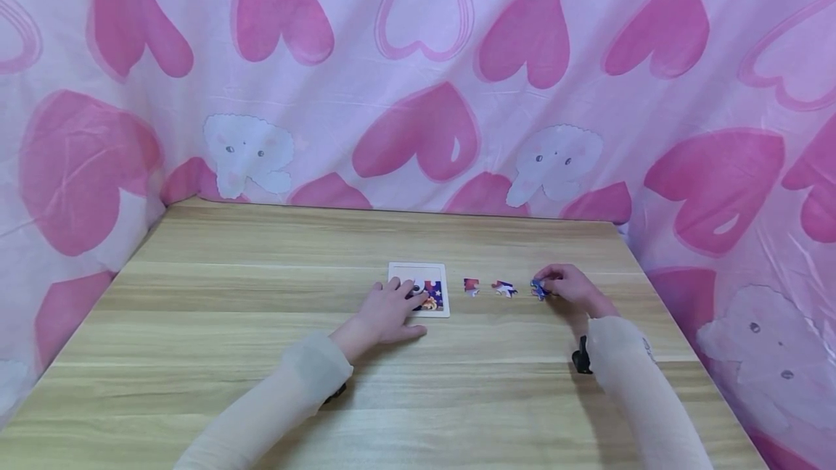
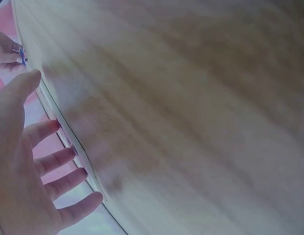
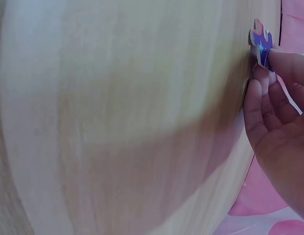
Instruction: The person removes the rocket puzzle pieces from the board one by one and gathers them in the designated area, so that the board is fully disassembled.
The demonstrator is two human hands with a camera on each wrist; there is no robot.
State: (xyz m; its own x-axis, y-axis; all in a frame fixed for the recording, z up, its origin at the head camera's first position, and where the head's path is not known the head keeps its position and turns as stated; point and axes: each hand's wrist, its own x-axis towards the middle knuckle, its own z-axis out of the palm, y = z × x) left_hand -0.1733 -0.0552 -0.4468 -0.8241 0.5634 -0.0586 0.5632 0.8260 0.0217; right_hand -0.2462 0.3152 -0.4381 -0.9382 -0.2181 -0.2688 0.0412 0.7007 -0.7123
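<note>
A white-framed jigsaw puzzle board [image 1: 446, 303] lies on the table, with part of a dark blue starry picture in it. Across its left side my left hand [image 1: 387, 310] rests with spread, straight fingers; in the left wrist view its fingertips touch the board's edge. To the right, my right hand [image 1: 570, 286] pinches a blue puzzle piece [image 3: 263, 45] between thumb and fingers, tilted up from the wood in the right wrist view. Between the board and that hand lie a red and purple puzzle piece [image 1: 471, 286] and a blue, white and red puzzle piece [image 1: 504, 288].
The wooden table [image 1: 261, 274] has its far edge against a pink curtain [image 1: 418, 35] with hearts, which also hangs at both sides. Dark wrist devices, such as the one [image 1: 581, 356] by the right sleeve, sit under both forearms.
</note>
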